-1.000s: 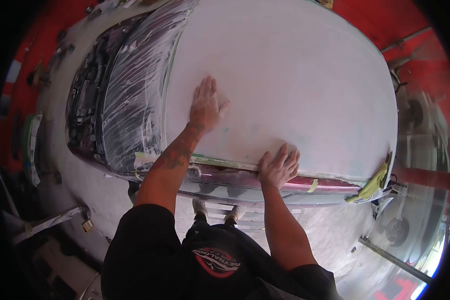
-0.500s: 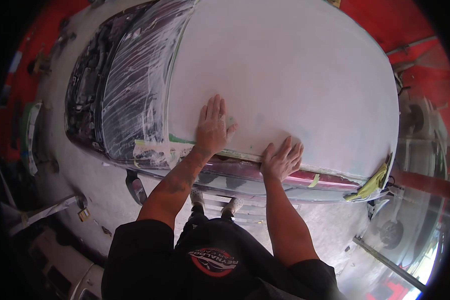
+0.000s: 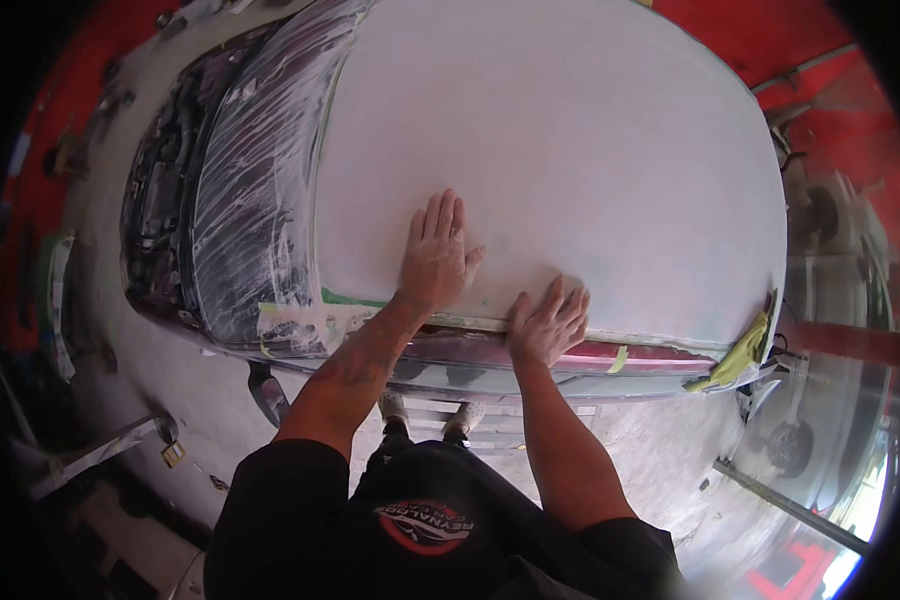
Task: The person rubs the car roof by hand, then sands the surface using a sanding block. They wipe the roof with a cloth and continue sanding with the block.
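Observation:
A car roof (image 3: pixel 570 150) coated in dull pale grey, with fine dust on it, fills the middle of the view. My left hand (image 3: pixel 436 258) lies flat on the roof near its side edge, fingers stretched out and pointing away from me. To its right and closer to me, my right hand (image 3: pixel 550 325) rests on the roof's edge with fingers spread. Neither hand holds anything. Below the hands runs the dark red door frame (image 3: pixel 460 348), with a short strip of yellow masking tape (image 3: pixel 619 358) on it.
Dusty, streaked plastic film (image 3: pixel 255 170) covers the windshield at left; beyond it lies the exposed engine bay (image 3: pixel 160 190). A side mirror (image 3: pixel 268 393) sticks out toward me. A yellow-green cloth (image 3: pixel 738 358) hangs at the roof's rear corner. My feet stand on a slatted platform (image 3: pixel 490 425).
My left hand has slid a little along the roof, away from the windshield and nearer my right hand. The right hand stays at the edge. The whole view has shifted slightly.

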Demonstrator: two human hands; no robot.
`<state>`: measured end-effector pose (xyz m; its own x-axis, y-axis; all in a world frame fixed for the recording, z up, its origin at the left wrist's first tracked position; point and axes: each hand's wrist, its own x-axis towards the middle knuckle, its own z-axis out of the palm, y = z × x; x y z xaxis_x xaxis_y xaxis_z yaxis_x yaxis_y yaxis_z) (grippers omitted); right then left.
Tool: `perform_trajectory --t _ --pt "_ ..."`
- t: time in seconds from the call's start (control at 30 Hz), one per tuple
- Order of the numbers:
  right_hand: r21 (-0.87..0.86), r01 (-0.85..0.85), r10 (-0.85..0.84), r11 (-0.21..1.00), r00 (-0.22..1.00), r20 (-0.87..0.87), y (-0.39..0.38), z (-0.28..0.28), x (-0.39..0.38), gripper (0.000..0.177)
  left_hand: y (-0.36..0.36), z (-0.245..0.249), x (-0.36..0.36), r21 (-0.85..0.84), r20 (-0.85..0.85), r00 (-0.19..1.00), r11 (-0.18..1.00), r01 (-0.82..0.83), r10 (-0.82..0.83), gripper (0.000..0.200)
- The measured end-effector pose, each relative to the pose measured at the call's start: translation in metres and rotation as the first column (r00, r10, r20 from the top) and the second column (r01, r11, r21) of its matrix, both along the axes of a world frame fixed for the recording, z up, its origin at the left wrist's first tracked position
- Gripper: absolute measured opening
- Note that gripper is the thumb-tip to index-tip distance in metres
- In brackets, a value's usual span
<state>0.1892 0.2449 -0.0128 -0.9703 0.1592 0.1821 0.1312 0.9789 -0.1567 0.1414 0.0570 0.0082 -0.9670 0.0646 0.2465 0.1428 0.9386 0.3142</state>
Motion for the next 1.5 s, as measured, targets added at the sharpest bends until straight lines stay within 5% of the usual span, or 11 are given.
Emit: perform_trajectory --t 0.7,1.13,1.5 --pt "-0.132 -0.004 0.006 0.991 1.0 0.02 0.003 0.003 0.005 0.066 0.023 -0.001 -0.234 -0.174 0.081 0.994 0.983 -0.06 0.075 0.073" --pt "-0.192 0.021 -0.014 0.981 0.999 0.036 0.001 0.009 0.005 0.065 0.043 -0.007 -0.143 -0.194 -0.048 0.988 0.972 0.136 -0.148 0.074" --pt "-0.195 0.065 -0.05 0.979 0.995 0.082 -0.001 0.013 0.003 0.064 0.057 -0.003 -0.055 -0.13 0.024 0.961 0.953 0.275 -0.274 0.077"
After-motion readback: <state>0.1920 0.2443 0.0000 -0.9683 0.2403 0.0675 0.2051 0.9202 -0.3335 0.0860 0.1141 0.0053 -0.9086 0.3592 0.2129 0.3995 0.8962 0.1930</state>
